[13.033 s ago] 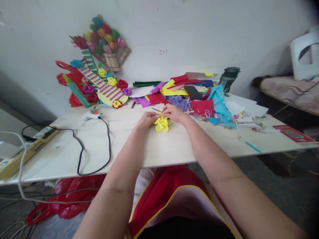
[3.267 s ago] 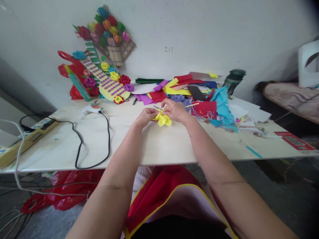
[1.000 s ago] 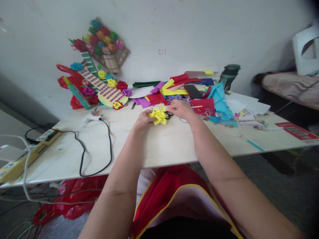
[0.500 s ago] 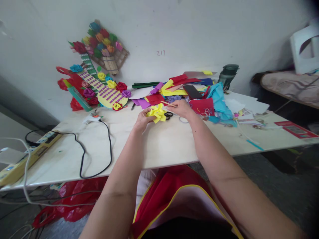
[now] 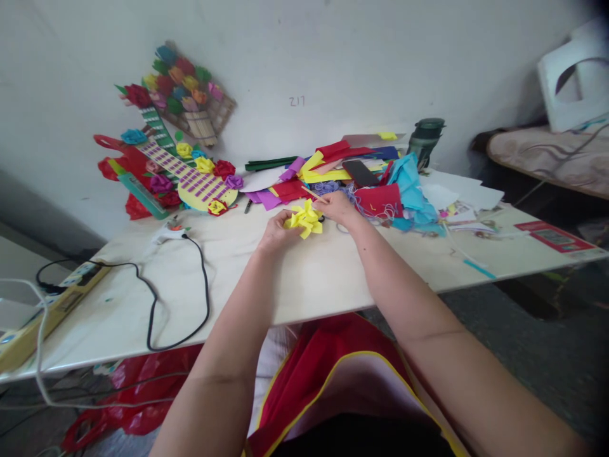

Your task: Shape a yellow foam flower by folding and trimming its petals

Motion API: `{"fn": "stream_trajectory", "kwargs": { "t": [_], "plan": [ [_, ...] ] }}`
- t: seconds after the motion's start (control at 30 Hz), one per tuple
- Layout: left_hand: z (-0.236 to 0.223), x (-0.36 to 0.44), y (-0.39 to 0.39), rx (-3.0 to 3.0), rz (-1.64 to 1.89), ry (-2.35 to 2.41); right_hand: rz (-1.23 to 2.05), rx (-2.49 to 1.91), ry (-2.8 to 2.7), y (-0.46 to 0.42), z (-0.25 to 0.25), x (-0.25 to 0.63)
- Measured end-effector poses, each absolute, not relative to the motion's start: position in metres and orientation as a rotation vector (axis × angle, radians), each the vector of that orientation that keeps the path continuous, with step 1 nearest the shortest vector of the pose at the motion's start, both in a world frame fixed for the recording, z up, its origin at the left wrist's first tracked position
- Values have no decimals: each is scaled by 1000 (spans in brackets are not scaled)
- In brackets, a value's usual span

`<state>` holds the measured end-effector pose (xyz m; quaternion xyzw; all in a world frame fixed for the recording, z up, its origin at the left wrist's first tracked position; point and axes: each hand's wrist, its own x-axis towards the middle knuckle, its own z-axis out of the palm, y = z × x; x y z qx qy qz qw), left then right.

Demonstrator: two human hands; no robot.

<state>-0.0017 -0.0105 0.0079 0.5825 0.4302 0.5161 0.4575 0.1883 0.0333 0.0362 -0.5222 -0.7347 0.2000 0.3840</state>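
My left hand (image 5: 275,230) is closed on a yellow paper flower (image 5: 303,219) with folded petals, held just above the pale table (image 5: 328,273). My right hand (image 5: 339,207) is closed on a thin wooden stick (image 5: 311,193) whose free end slants up and to the left, over the flower. Black-handled scissors lie on the table behind the flower, mostly hidden by it. Both hands work close together near the table's middle.
A heap of coloured paper sheets (image 5: 342,168) and lilac thread lies behind my hands, with a dark green bottle (image 5: 423,139) at its right. A paper guitar with flowers (image 5: 185,178) leans at the back left. A glue gun (image 5: 167,232), its black cable (image 5: 190,298) and a power strip (image 5: 52,304) occupy the left side.
My left hand has lifted the yellow flower off the table. My right hand picked up the wooden stick and brought it over the flower. The scissors now lie on the table.
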Motion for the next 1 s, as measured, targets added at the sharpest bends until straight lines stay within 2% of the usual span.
{"fn": "stream_trajectory", "kwargs": {
  "t": [0.37,0.67,1.0],
  "plan": [
    [4,4,-10,1477,1234,1075,544,-1382,-1823,36,30,187],
    [5,0,-10,1324,1177,897,552,-1336,-1806,36,30,187],
    [6,-3,-7,1315,1260,1036,440,-1157,-1904,41,27,185]
  ]
}}
